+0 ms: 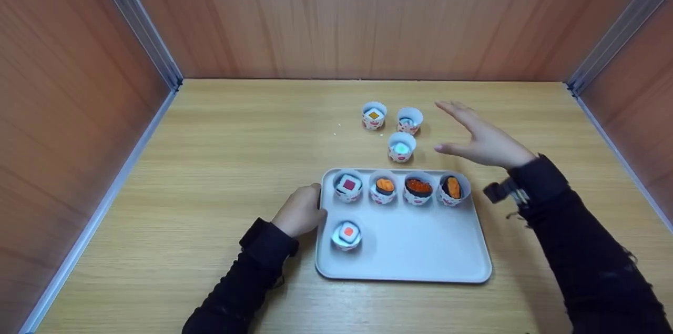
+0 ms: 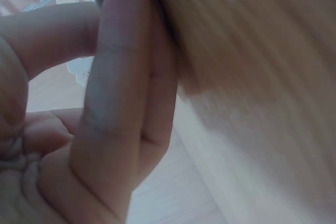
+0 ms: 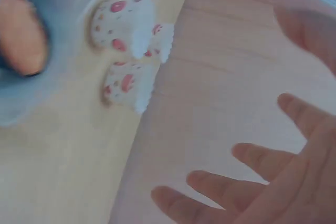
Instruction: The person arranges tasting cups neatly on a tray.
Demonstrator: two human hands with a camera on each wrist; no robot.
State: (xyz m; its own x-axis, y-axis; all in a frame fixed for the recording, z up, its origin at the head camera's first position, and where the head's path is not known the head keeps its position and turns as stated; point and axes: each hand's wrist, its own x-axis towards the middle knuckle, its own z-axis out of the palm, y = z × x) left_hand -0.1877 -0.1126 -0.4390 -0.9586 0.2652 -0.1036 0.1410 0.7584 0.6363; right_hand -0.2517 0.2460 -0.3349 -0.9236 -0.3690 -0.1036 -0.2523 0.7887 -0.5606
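My left hand (image 1: 301, 211) grips the left rim of a pale tray (image 1: 420, 250), thumb on top and fingers at the edge. In the head view, several printed paper cups holding sushi pieces line the tray's far side, among them a cup with red roe sushi (image 1: 418, 188). A cup with pink-centred sushi (image 1: 346, 234) sits at the near left of the tray. My right hand (image 1: 486, 139) hovers past the tray's far right, fingers extended and thumb apart, holding nothing. Left of it stand a cup with pale green-centred sushi (image 1: 401, 148), a cup with yellow-centred sushi (image 1: 374, 115) and a third cup (image 1: 409, 120).
The wooden table (image 1: 236, 139) is enclosed by a wood-grain back panel (image 1: 357, 18) and side panels with grey metal edging (image 1: 142, 18). A few tiny white specks lie near the loose cups, beyond the tray.
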